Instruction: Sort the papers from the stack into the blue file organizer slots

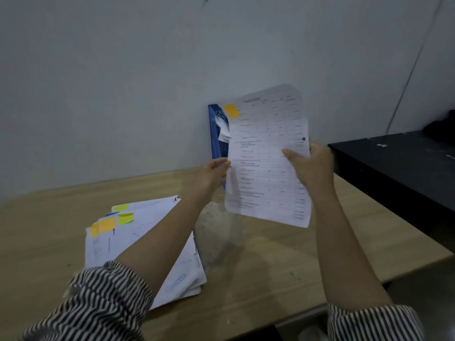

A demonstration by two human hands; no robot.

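Nearest me, under my left forearm, the paper stack (147,247) lies on the tabletop (270,267), sticky tabs at its far edge. My left hand (214,173) and right hand (310,166) pinch a printed sheet (268,163) upright, long axis vertical, print too blurred to read. Behind it stands the blue file organizer (216,134).

White sheets, blue organizer, striped sleeves.
An orange sticky tab (231,110) is seen on the white printed paper (268,163); orange and yellow-green tabs mark the white stack (145,244); the desk (270,262) is light wood, the sleeves (98,303) black-and-white striped, the file organizer (216,134) blue.
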